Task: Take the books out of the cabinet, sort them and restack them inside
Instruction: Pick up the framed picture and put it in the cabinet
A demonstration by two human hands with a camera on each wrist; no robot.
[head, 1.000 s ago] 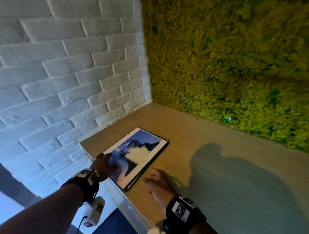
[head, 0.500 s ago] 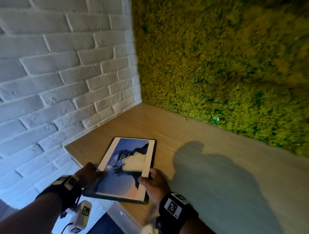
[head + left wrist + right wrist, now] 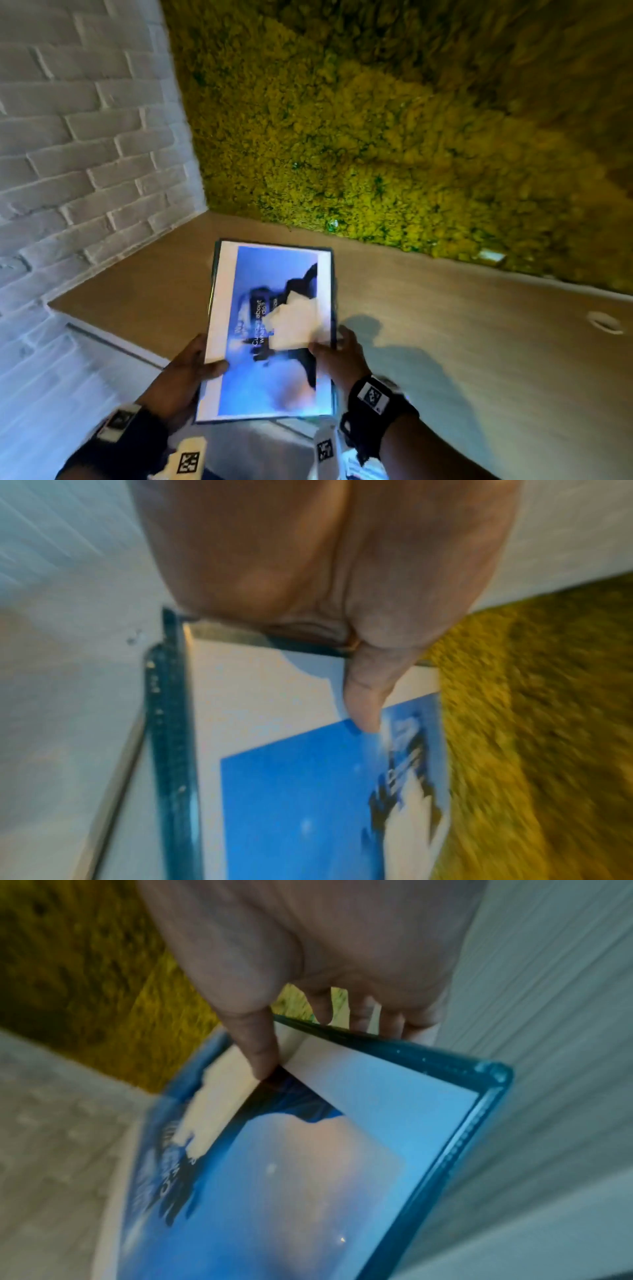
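Blue-covered book (image 3: 270,329) sits between my two hands: left hand (image 3: 186,373) and right hand (image 3: 337,356) pinch its side edges, thumbs on top, so it stays level above the bench (image 3: 479,342).

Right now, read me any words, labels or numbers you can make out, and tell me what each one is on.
"Curious about what ... do?": partly legible, rotated sideways, on the cover of the book held by the left hand and right hand; the middle words are blurred.
Larger pale lettering beside it on the cover: too blurred to read.
Wrist views: cover text smeared by motion, unreadable.
Wristband tags: black-and-white code patterns, no readable words.
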